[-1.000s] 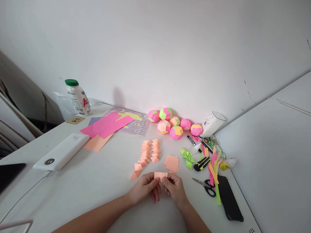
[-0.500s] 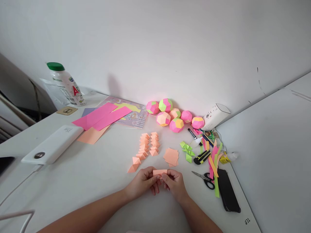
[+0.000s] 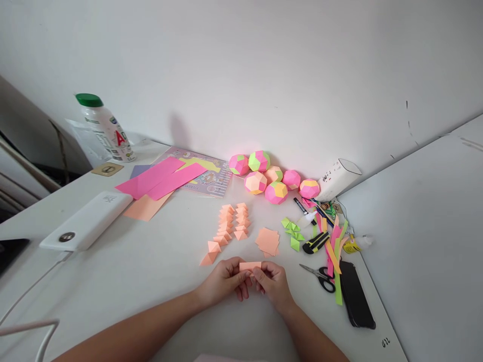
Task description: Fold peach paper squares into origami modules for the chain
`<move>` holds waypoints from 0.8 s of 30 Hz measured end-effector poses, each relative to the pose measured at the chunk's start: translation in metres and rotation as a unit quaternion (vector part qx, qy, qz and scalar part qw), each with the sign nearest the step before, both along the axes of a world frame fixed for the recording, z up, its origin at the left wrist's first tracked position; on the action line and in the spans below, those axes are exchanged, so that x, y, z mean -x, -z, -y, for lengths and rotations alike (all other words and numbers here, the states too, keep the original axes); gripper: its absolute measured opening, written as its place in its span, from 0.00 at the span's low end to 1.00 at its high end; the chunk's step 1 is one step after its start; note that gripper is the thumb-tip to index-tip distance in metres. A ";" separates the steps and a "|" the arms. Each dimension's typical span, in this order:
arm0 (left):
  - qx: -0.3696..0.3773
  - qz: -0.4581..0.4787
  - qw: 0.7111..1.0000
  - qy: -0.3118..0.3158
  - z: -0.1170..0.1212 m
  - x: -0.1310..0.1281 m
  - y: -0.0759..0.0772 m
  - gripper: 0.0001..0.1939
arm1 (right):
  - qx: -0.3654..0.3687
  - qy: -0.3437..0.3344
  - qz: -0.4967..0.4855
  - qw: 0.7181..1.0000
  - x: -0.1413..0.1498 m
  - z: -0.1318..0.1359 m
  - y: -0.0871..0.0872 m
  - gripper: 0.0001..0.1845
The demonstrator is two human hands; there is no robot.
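Observation:
A small folded piece of peach paper [image 3: 250, 265] is pinched between my two hands, its long edge level. My left hand [image 3: 226, 278] grips its left end, thumb in front. On its right end my right hand [image 3: 272, 282] closes, thumb also in front. Just beyond lies a stack of peach paper squares [image 3: 268, 241]. Folded peach paper units [image 3: 225, 221] stand in two rows, further from me and to the left. Several folded green paper units [image 3: 292, 232] sit right of the stack.
Faceted paper balls [image 3: 276, 192] line the wall. To the right lie scissors [image 3: 320, 275], a utility knife [image 3: 316, 243], paper strips [image 3: 332, 251] and a black phone [image 3: 356, 296]. At left are pink paper [image 3: 151, 180], a white power bank [image 3: 88, 218] and a bottle [image 3: 109, 133].
The peach paper in my hands now shows a narrower strip than one second ago, as it is folded over. My view has tilted slightly. Both hands keep their hold.

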State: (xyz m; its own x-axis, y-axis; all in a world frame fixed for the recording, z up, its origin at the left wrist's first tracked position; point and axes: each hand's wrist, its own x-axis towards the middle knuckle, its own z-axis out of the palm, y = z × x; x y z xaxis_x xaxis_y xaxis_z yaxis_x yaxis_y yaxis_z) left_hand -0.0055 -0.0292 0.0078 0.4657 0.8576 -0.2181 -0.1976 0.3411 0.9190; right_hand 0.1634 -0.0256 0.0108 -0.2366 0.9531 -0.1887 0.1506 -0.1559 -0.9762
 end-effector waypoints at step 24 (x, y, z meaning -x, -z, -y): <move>-0.036 -0.038 0.997 0.051 0.003 0.003 -0.003 0.08 | -0.066 -0.095 -0.040 0.993 0.003 0.005 -0.003 0.11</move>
